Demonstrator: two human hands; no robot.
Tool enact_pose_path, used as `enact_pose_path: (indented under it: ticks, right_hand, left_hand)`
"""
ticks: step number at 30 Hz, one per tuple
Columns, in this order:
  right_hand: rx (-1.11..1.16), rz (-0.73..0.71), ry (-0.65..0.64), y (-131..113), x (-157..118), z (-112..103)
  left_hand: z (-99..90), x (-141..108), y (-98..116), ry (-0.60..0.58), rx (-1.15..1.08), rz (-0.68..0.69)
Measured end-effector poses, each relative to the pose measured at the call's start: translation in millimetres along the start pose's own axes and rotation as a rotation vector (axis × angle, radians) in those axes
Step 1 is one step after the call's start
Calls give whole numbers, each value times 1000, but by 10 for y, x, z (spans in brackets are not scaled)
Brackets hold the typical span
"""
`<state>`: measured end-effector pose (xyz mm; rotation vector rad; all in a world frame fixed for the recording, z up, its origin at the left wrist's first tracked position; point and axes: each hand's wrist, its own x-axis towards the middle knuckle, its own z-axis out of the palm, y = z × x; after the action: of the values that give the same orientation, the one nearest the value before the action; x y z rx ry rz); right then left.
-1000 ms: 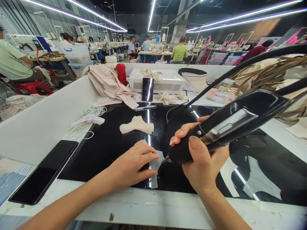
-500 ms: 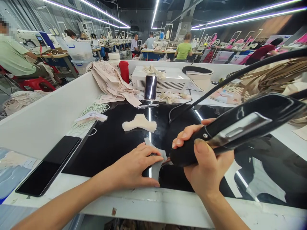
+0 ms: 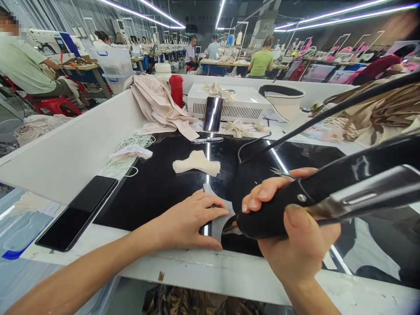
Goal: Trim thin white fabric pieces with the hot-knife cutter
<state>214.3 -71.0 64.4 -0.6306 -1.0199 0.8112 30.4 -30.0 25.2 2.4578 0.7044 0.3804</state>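
My left hand (image 3: 188,221) lies with fingers spread, its fingertips and thumb resting on a thin pale grey curved piece (image 3: 219,218) on the black board. My right hand (image 3: 292,227) is wrapped round a black corded hand tool (image 3: 328,192) with a silver lever. Its narrow tip points down-left, near the right edge of the grey piece; whether it touches I cannot tell. Small snips (image 3: 278,171) show beside my right fingers, their handles mostly hidden. Farther back on the board sits a cream padded piece (image 3: 197,163).
A black phone (image 3: 77,212) lies at left, beside pale green cord (image 3: 121,153). At the back are a white vented box (image 3: 229,103), a leaning phone (image 3: 213,114), a red bottle (image 3: 176,91) and beige fabric (image 3: 157,103). A black cable (image 3: 295,127) crosses the right side.
My right hand and the tool have shifted right and closer to me, drawing the tip slightly off the grey piece. The snips have come into sight. My left hand stays on the piece.
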Motion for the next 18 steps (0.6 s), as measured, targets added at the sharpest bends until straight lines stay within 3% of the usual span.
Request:
enact_pose_path:
  ticks: [13,18]
  right_hand:
    - [3,15,-54,-25,-70,-41]
    - [-21,-26,16,-74,43,-152]
  left_hand:
    - [4,5,-20,2,-17,17]
    - [13,-21,-76,40,16,9]
